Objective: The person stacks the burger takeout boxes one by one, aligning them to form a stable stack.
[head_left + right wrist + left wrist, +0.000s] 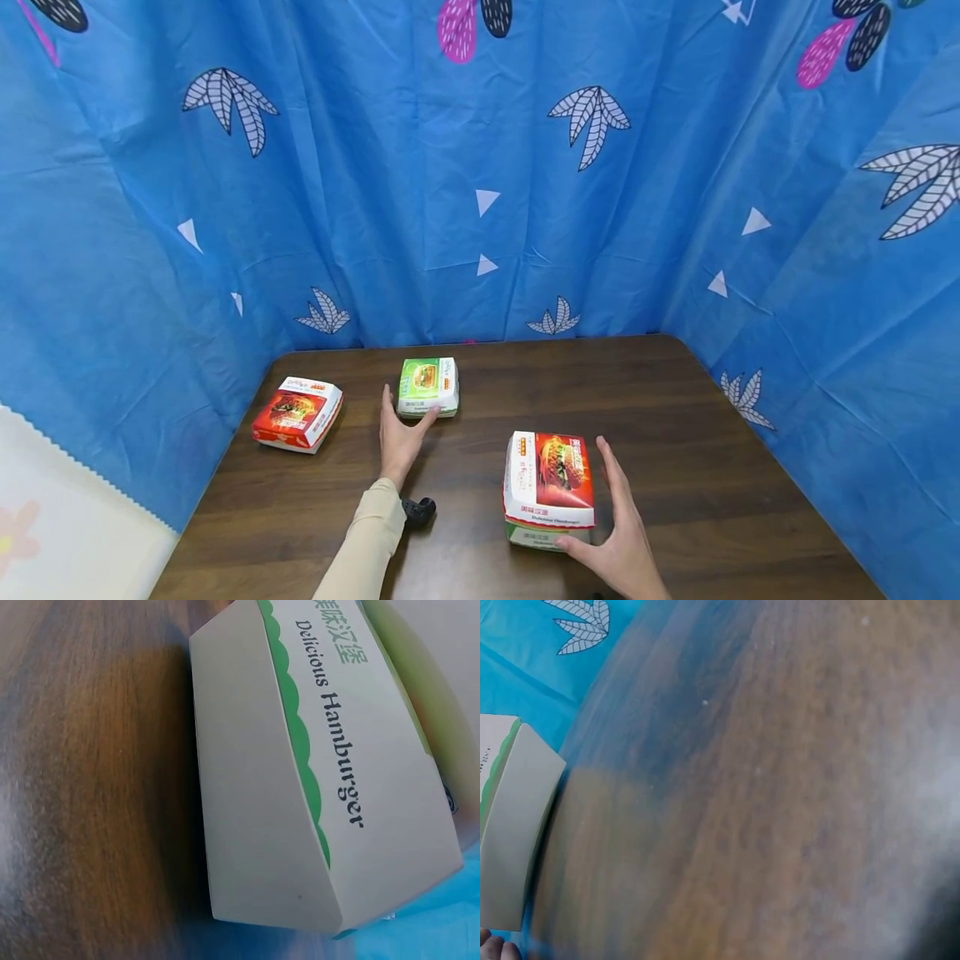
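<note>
Red hamburger box point(555, 475) atop green hamburger box point(534, 537) — right grip point(626, 543) spread wide beside both; left grip point(400, 444) wide at far green box point(427, 387).

Blue curtain point(420, 183) behind wooden table point(697, 467)

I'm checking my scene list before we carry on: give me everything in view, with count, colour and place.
Single red box: 1, red and white, table's left side
Single green box: 1, green and white, far part of table
Upper stacked box: 1, red and white, atop a green one
Lower stacked box: 1, green and white, under it
Table: 1, dark brown, under the boxes
Curtain: count unclear, blue with prints, behind and beside table
Pale cloth: 1, off-white, lower left
Black device: 1, black, at left wrist
Sleeve: 1, cream, left forearm
Left hand: 1, bare, at single green box
Right hand: 1, bare, at the stack
</note>
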Available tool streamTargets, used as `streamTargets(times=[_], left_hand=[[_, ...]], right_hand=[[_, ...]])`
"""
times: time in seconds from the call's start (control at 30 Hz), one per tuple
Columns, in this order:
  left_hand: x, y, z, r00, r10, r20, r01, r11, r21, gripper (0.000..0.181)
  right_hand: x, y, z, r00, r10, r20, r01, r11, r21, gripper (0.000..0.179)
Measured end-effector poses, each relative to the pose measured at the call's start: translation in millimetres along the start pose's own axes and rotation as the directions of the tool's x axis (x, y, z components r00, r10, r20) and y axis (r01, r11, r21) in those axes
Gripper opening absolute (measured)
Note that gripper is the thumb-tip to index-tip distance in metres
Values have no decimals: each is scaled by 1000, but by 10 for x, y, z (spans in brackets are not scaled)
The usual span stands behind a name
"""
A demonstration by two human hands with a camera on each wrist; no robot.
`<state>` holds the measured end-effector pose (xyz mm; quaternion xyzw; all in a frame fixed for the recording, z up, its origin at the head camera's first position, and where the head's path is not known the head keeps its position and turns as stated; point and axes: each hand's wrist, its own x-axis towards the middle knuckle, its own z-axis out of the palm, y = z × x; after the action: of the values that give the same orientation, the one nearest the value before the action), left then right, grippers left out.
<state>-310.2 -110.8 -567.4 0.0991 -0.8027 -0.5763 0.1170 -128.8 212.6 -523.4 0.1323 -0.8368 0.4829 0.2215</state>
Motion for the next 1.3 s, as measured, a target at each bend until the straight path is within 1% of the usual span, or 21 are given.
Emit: streamTargets(times=[0.13,0.37,0.5,0.63,0.73,0.8,0.93,1.07,1.3], left_hand=[[22,-6,7,1000,25,-5,-25,1000,9,119],[20,-23,9,998,62,-18,-62,998,7,108],[19,-30,5,994,106,-22,-106,994,14,103],[20,-30,7,991,135,-4,-135,991,24,108],[12,-18,13,991,131,17,-131,991,29,112],[6,-10,20,992,126,23,-127,991,33,111],[-8,1,27,993,121,20,-121,992,30,104],[-11,7,25,993,120,21,-120,992,36,102],[8,-4,51,989,150,-3,-150,988,50,97]], right_hand=[[0,10,-5,1000,5,0,-5,1000,-6,134],[6,15,-6,1000,-2,-3,2,1000,-12,133],[8,12,-9,1000,-4,-3,4,1000,-11,133],[2,21,-13,1000,-4,4,4,1000,4,133],[-5,27,-13,1000,-8,8,8,1000,12,133],[-8,27,-11,1000,-1,9,1,1000,16,134],[-11,29,-12,1000,0,8,0,1000,16,134],[-11,34,-17,1000,-3,9,3,1000,15,134],[-8,24,-18,1000,8,11,-9,1000,23,133]])
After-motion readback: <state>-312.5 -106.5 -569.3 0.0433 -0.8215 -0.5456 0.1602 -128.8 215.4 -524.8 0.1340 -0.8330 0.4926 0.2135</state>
